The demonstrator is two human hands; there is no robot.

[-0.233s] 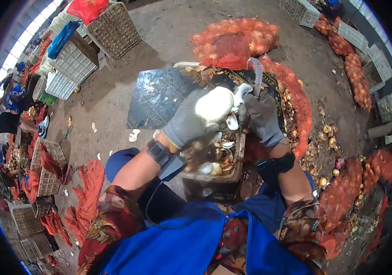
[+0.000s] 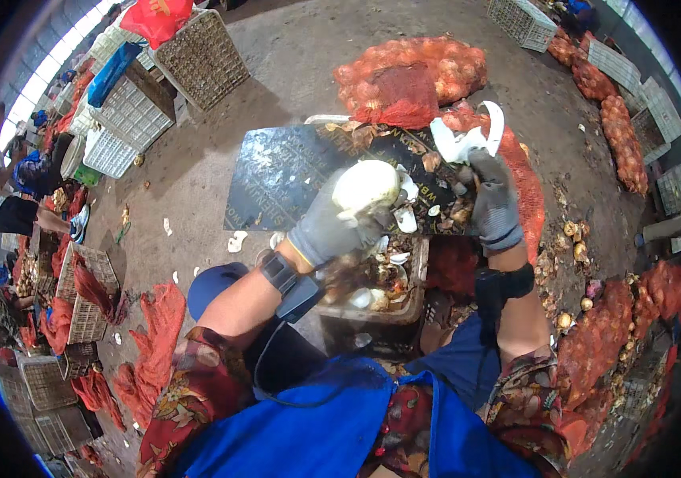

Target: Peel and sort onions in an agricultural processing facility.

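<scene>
Clearly, left hand (image 2: 323, 226): curled round the onion (image 2: 366, 190) above the board (image 2: 269, 179); the side I see is white, bare of brown skin, so I judge it nearly done.
Right hand (image 2: 497, 199): fingers closed on white peel (image 2: 454, 143); whether a blade is there too, I can't tell.
Crate (image 2: 392, 314): pale pieces inside, just below.
Sacks (image 2: 456, 65): beyond, full of unpeeled onions; plenty left.

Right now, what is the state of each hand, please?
Left hand: closed around a peeled white onion.
Right hand: closed, apparently holding white peel; anything else cannot be told.
</scene>
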